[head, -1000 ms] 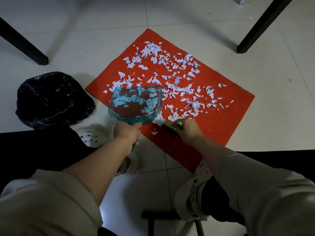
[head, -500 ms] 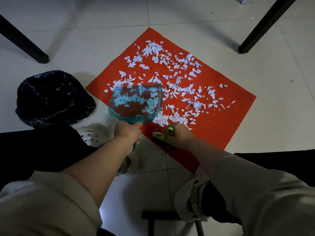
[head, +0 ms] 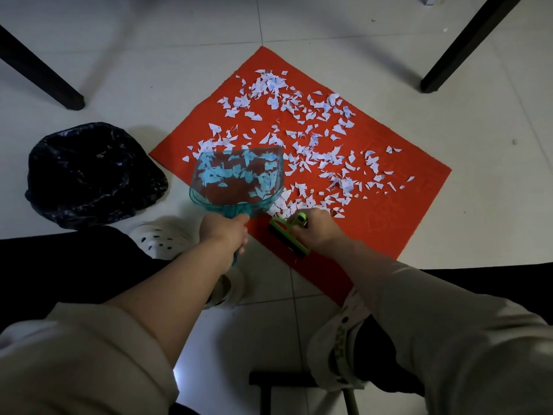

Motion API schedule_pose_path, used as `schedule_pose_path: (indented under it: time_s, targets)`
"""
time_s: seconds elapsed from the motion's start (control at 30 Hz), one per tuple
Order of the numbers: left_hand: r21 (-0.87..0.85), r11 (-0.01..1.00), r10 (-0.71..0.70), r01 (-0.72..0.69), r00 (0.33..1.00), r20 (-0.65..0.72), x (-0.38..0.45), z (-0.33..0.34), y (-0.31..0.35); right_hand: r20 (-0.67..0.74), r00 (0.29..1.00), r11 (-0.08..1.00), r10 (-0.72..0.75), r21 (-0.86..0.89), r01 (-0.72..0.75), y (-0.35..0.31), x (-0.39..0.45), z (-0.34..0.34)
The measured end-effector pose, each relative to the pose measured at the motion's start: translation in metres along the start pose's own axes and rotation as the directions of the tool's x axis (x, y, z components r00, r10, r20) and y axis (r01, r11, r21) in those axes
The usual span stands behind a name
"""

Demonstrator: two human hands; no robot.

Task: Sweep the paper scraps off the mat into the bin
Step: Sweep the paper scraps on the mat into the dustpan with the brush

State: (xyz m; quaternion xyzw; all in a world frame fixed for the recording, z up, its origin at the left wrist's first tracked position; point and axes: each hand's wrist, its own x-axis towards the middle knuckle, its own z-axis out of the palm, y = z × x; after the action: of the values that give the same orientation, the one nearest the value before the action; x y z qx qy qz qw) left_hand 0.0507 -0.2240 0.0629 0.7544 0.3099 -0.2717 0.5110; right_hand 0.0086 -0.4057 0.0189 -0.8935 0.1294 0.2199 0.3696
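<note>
White torn paper scraps (head: 311, 139) lie scattered across the red felt mat (head: 419, 205) on the floor; black-lined bin (head: 89, 172) just beside it. Left hand (head: 223, 232) grip wraps the translucent teal dustpan (head: 236, 178) handle; right hand (head: 318, 229) grip clasps the green hand brush (head: 287, 235). Scraps judged featherlight, flutter-prone, clinging to felt: best moved by brush, not fingers.

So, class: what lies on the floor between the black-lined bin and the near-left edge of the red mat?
In the head view, only bare pale floor tile separates the bin from the red mat; no paper scraps lie there.
</note>
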Motion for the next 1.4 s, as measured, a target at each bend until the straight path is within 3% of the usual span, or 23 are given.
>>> schedule_pose_path:
  time_s: [0.1, 0.37, 0.5, 0.63, 0.77, 0.87, 1.0, 1.07, 1.23, 1.4]
  targets:
    - [-0.001, 1.000, 0.005, -0.005, 1.000, -0.002, 0.000, -0.002, -0.001, 0.012, 1.000, 0.998, 0.005, -0.068, -0.005, 0.003, 0.005, 0.004]
    - [0.012, 1.000, -0.007, 0.007, 0.999, -0.032, 0.004, -0.006, -0.005, -0.284, 0.958, 0.997, 0.048, -0.042, -0.062, 0.014, 0.023, -0.018]
    - [0.015, 1.000, -0.002, 0.002, 1.000, -0.029, 0.004, -0.002, -0.003, -0.191, 0.981, 0.999, 0.043, 0.018, -0.040, 0.017, 0.015, -0.020]
    - [0.007, 1.000, 0.005, -0.005, 1.000, -0.005, 0.002, 0.002, -0.001, 0.036, 0.998, 0.997, 0.054, 0.045, -0.056, 0.025, 0.002, -0.009]
    - [0.008, 1.000, -0.001, 0.001, 1.000, 0.000, 0.001, 0.003, 0.000, 0.151, 0.986, 0.997, 0.064, -0.061, -0.055, 0.031, -0.004, -0.005]
    - [0.002, 1.000, -0.006, 0.006, 1.000, -0.003, 0.001, 0.002, -0.001, 0.071, 0.997, 0.997, 0.030, -0.076, -0.025, 0.031, -0.002, -0.013]
    - [-0.003, 1.000, 0.001, -0.001, 1.000, -0.003, 0.001, 0.002, -0.001, -0.208, 0.978, 0.999, -0.018, -0.038, 0.011, 0.026, -0.005, -0.025]
    - [0.006, 1.000, 0.007, -0.007, 1.000, -0.002, 0.001, 0.003, 0.000, -0.266, 0.964, 1.000, -0.025, -0.012, 0.022, 0.026, -0.005, -0.029]
    - [0.015, 1.000, 0.021, -0.021, 1.000, 0.008, -0.001, 0.007, 0.002, 0.034, 0.999, 0.999, 0.016, -0.031, -0.015, 0.032, -0.008, -0.023]
    - [0.014, 1.000, 0.013, -0.013, 1.000, 0.021, -0.002, 0.008, 0.002, -0.054, 0.997, 0.998, 0.053, -0.040, -0.055, 0.038, -0.005, -0.022]
